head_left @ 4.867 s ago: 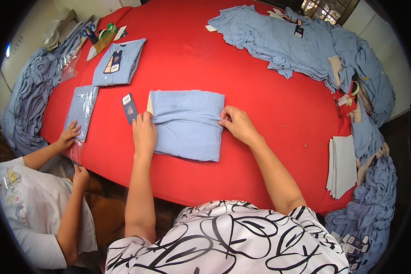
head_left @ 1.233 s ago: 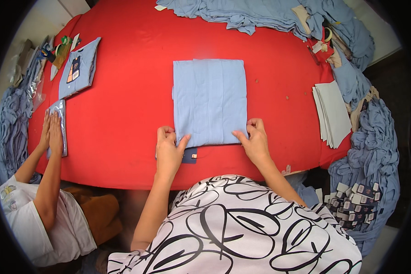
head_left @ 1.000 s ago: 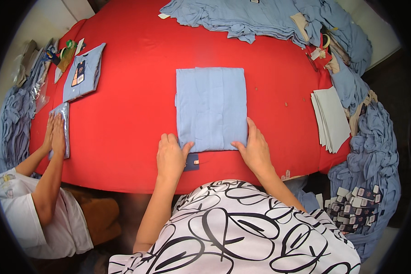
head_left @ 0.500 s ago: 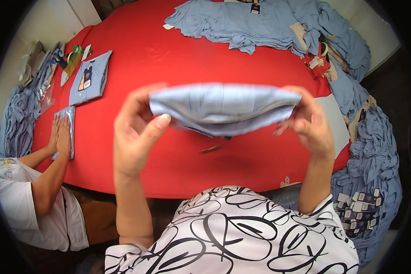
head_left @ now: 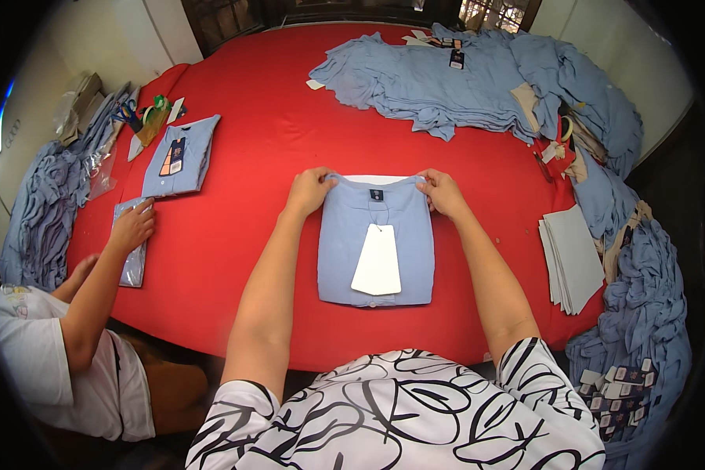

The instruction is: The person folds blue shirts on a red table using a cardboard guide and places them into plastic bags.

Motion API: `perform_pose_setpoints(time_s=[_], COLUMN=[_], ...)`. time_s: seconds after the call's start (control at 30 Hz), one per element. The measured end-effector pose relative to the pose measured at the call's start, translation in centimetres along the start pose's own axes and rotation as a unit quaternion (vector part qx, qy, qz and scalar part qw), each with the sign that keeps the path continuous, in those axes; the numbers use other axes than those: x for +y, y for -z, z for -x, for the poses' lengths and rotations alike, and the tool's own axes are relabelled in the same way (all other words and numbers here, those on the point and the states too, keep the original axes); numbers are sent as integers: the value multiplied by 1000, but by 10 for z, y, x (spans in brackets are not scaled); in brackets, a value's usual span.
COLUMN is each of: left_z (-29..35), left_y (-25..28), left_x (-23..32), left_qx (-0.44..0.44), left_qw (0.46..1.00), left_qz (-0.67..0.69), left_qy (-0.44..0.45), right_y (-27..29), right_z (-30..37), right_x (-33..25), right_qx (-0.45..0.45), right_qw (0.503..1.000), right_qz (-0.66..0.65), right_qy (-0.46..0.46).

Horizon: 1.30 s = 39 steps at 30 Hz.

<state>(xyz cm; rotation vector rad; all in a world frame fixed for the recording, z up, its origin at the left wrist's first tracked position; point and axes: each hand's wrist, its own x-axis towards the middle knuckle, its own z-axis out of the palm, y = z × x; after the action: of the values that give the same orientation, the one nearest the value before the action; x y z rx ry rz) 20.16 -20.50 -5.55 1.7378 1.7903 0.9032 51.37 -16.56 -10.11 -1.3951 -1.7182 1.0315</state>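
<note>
A folded light blue shirt (head_left: 337, 251) lies flat on the red-covered table in front of me, its neck edge facing away. At the far left corner, my left hand (head_left: 313, 189) pinches the cloth between thumb and fingers. My right hand (head_left: 444, 193) grips the far right corner the same way. A dark label (head_left: 377, 195) sits inside the neck, and a white strip shows behind it. From a thin cord hangs a blank white hang tag (head_left: 377, 262), lying on the shirt's middle.
On the left, a co-worker's hand (head_left: 133, 227) rests on a bagged blue garment (head_left: 131, 262), below a folded tagged shirt (head_left: 180, 160). Blue shirts (head_left: 431, 86) pile up at the far right. Grey-white cards (head_left: 573, 258) and loose tags (head_left: 615, 388) are on the right.
The shirt, earlier held up edge-on between both hands, now lies on the table with the tag showing. My hands have gone down and away from me. The co-worker's hands have separated.
</note>
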Motion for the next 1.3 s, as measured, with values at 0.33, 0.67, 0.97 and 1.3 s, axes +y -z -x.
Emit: perform_pose_setpoints(time_s=[0.33, 0.67, 0.97, 1.3], left_z=[-18, -126, -245, -242], left_y=[7, 180, 215, 227], left_x=[-27, -107, -201, -193], left_qx=[-32, 192, 264, 287], left_qw=[997, 947, 897, 913], left_qz=[12, -254, -355, -291], left_qy=[63, 44, -14, 7], right_y=[-18, -192, -275, 48], right_z=[-26, -189, -304, -249], right_x=[-21, -156, -186, -7], right_qx=[-47, -84, -43, 361], right_qw=[997, 992, 990, 846], right_qz=[-4, -97, -132, 389], right_qy=[-67, 18, 29, -44])
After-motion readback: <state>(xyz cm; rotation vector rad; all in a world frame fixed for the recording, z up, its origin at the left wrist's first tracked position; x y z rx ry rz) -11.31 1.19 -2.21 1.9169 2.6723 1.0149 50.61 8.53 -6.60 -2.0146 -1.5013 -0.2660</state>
